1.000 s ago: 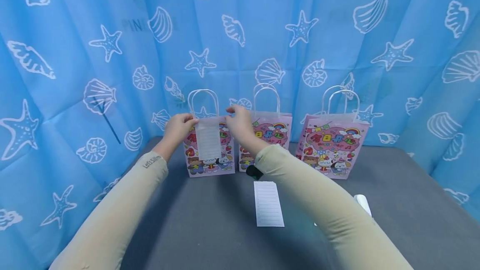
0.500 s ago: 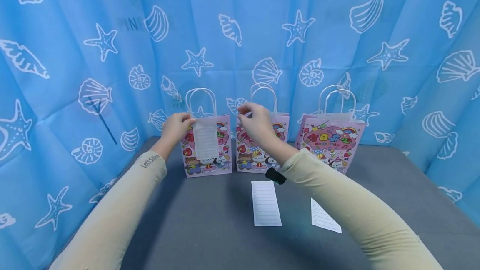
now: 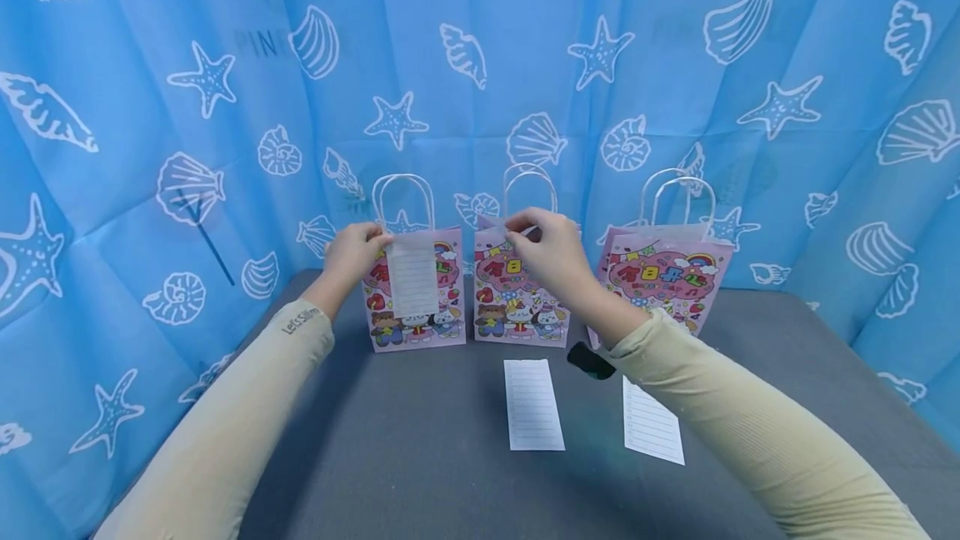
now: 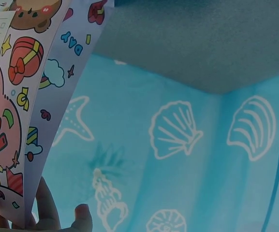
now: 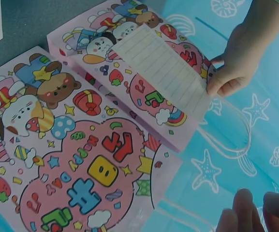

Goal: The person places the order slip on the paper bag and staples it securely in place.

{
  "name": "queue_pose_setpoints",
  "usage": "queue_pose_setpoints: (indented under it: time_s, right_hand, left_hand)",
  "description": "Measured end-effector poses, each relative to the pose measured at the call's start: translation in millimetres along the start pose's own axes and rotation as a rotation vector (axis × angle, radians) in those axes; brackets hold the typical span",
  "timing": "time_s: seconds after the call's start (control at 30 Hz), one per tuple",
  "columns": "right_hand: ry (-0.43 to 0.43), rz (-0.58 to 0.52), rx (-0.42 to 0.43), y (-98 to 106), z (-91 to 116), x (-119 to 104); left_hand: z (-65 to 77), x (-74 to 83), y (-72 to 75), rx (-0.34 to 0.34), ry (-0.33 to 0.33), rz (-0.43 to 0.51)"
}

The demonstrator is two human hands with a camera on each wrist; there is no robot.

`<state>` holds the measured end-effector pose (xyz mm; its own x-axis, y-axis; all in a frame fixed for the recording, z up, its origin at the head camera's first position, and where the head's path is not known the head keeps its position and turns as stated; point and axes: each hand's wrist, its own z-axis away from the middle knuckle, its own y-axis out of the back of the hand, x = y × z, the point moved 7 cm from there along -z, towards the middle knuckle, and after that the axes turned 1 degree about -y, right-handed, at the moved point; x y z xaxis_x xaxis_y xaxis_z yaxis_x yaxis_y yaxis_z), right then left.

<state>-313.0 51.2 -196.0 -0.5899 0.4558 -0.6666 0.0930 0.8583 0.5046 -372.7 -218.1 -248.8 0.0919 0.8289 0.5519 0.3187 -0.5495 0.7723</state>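
Three pink paper gift bags with cartoon animals stand upright in a row: a left bag (image 3: 450, 298), a middle bag (image 3: 495, 290) and a right bag (image 3: 660, 273). A lined white paper slip (image 3: 411, 277) lies flat against the left bag's front. My left hand (image 3: 352, 257) pinches the slip's upper left corner and the bag's top edge, thumb in front; the left wrist view shows fingers behind the bag (image 4: 47, 116). My right hand (image 3: 551, 252) hovers before the middle bag's top, fingers loosely bent. No thing shows between its fingertips in the right wrist view.
Two more lined slips lie on the grey table (image 3: 420, 440): one slip (image 3: 532, 407) before the middle bag, another slip (image 3: 652, 423) partly under the right forearm's line of sight. A blue shell-print curtain (image 3: 480, 107) hangs behind the bags.
My right hand has moved right, from the left bag's top corner to in front of the middle bag. The right-hand slip has come into sight. My left hand keeps its grip.
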Motion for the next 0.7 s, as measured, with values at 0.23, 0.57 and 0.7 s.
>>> queue_pose_setpoints:
  time_s: [0.23,0.57,0.7]
  right_hand:
    - [-0.017,0.023,0.008,16.4,8.0,7.0]
    - [-0.074,0.050,0.008,40.3,17.7,17.9]
    - [-0.103,0.071,0.013,49.7,22.0,23.1]
  left_hand:
    - [0.2,0.5,0.5,0.000,-0.001,0.005]
    - [-0.1,-1.2,1.3,0.002,0.002,-0.009]
    - [0.2,0.1,0.7,0.001,-0.001,-0.010]
